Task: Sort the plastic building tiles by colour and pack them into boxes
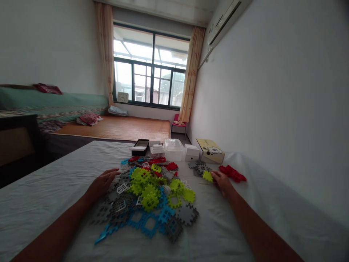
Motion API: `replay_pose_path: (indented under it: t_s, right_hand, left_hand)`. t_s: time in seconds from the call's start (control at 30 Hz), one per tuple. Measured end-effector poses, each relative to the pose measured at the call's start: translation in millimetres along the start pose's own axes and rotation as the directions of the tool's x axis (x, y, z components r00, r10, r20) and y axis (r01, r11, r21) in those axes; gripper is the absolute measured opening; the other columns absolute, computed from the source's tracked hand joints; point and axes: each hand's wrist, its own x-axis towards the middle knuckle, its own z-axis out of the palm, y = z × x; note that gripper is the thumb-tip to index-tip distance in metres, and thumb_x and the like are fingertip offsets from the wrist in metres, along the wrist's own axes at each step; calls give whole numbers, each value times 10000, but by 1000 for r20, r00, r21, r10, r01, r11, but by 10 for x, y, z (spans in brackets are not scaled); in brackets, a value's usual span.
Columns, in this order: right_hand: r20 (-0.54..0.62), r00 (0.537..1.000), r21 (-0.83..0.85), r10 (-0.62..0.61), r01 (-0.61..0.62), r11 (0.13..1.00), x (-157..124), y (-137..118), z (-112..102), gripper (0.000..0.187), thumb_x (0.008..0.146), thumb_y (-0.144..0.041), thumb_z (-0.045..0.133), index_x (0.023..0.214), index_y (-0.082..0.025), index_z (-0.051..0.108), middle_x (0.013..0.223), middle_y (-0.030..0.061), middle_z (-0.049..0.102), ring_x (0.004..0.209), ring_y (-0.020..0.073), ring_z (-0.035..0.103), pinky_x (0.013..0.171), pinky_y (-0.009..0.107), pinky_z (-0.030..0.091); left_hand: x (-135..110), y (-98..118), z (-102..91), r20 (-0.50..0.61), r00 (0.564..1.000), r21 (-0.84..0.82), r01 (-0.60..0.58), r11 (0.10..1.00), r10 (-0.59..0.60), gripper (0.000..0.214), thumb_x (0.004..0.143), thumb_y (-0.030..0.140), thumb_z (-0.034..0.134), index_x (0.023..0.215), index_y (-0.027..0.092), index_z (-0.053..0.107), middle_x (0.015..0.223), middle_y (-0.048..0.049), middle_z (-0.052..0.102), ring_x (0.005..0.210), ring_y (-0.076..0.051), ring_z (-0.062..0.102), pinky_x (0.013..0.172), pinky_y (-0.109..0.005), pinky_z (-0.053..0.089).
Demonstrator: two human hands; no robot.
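Between the thumb and fingers of my right hand (221, 182) is a lime-green plastic building tile (207, 176) with notched edges. It is held just in front of a small group of grey building tiles (200, 167). A bundle of red building tiles (232, 173) lies to the right of this hand. My left hand (103, 183) rests at the left edge of a large mixed pile, fingers stretched out and holding nothing that I can see. That pile has lime-green tiles (149, 197), blue tiles (150, 223), grey tiles (188, 214) and white lattice window pieces (122, 188).
Along the table's far side stand a black box (140, 147), a white tray (156, 148), a clear plastic container (173, 147), a small white box (192, 153) and a yellow carton (211, 151). A pale cloth (212, 233) covers the table. A wall (286, 109) rises at right.
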Motion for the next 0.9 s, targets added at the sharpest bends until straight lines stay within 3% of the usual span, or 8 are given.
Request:
replay_pose_path:
  t_s: [0.13, 0.27, 0.4, 0.53, 0.63, 0.73, 0.8, 0.9]
  right_hand:
    - [-234, 972, -118, 14, -42, 992, -136, 306, -883, 431, 660, -515, 526, 893, -178, 658, 791, 62, 692, 664, 194, 633, 549, 305, 496]
    - [-438, 899, -301, -13, -133, 944, -325, 543, -1678, 228, 598, -439, 540, 636, -230, 624, 689, 87, 659, 740, 297, 627, 660, 430, 481]
    - [-503, 858, -455, -105, -160, 876, -349, 671, -1934, 173, 590, -376, 530, 649, -237, 615, 775, 131, 645, 922, 381, 575, 819, 531, 412]
    - [-427, 782, -701, -454, 30, 712, -315, 365, -1440, 314, 715, -318, 435, 903, -168, 637, 998, 181, 621, 1017, 331, 543, 917, 504, 381]
    - [74, 907, -624, -416, 367, 690, -442, -46, -704, 322, 789, -357, 436, 979, -208, 647, 1002, 106, 650, 885, 242, 600, 840, 394, 464]
    - [517, 785, -416, -342, 579, 701, -650, -309, -12, 344, 772, -398, 551, 1075, -262, 637, 1060, 58, 656, 941, 220, 600, 851, 353, 469]
    - [568, 744, -366, -352, 611, 702, -749, -341, 283, 392, 736, -408, 621, 1096, -254, 638, 1073, 70, 657, 996, 241, 582, 895, 375, 444]
    - [535, 762, -333, -365, 587, 737, -797, -249, 469, 459, 685, -423, 681, 1095, -221, 641, 1051, 90, 658, 992, 258, 577, 893, 389, 446]
  left_hand:
    - [10, -52, 22, 4, 1000, -13, -5, 1000, 5, 685, 827, 696, 251, 969, 211, 714, 1164, -60, 652, 1103, -227, 584, 1004, -334, 414]
    - [10, -24, 16, 47, 999, -24, -6, 1000, 8, 679, 822, 701, 255, 989, 222, 706, 1170, -51, 649, 1101, -227, 584, 1008, -352, 412]
    - [-1, 30, -8, 37, 999, -14, 11, 1000, -11, 688, 832, 677, 245, 986, 194, 710, 1166, -79, 648, 1094, -232, 590, 1009, -354, 411]
    - [-13, 57, -21, 11, 1000, 6, 17, 1000, -17, 642, 852, 622, 247, 966, 196, 713, 1163, -73, 650, 1097, -216, 589, 1000, -334, 420]
    - [-17, 60, -13, 21, 1000, 13, 10, 1000, -10, 627, 864, 590, 249, 974, 181, 711, 1156, -85, 651, 1097, -210, 587, 990, -327, 428]
    - [-24, 45, 4, 29, 1000, 16, -3, 1000, 2, 605, 880, 562, 249, 984, 180, 706, 1157, -90, 649, 1102, -206, 581, 992, -332, 421]
    - [-31, 23, 18, 27, 1000, 17, -3, 1000, 2, 588, 886, 551, 258, 990, 183, 704, 1164, -86, 645, 1107, -204, 577, 998, -332, 414]
    - [-39, -10, 35, 37, 999, 18, 6, 1000, -7, 581, 887, 549, 266, 1004, 182, 701, 1169, -84, 641, 1109, -200, 575, 997, -321, 413]
